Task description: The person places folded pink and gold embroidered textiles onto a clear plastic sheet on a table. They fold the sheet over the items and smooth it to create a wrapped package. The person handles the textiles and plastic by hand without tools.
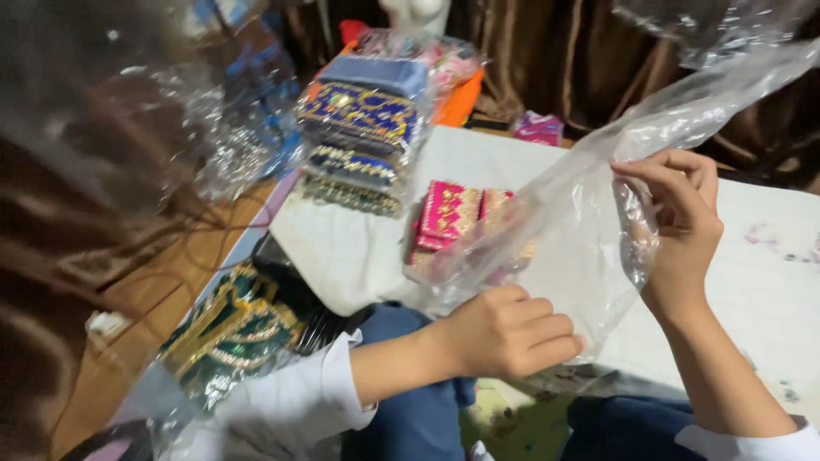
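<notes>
Hands (pixel 504 333) (pixel 679 218) on clear plastic bag (pixel 581 222) over pink embroidered cloth (pixel 448 213).

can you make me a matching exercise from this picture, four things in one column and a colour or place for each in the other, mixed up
Things:
1. plastic bag
2. folded cloth inside the bag
3. wrapped stack at the table's far edge
4. cloth bundle low beside the table

Descriptions:
A. green with gold trim
B. clear, held by left hand and right hand
C. blue with gold pattern
D. pink with gold trim

Pairs: 1-B, 2-D, 3-C, 4-A
</notes>
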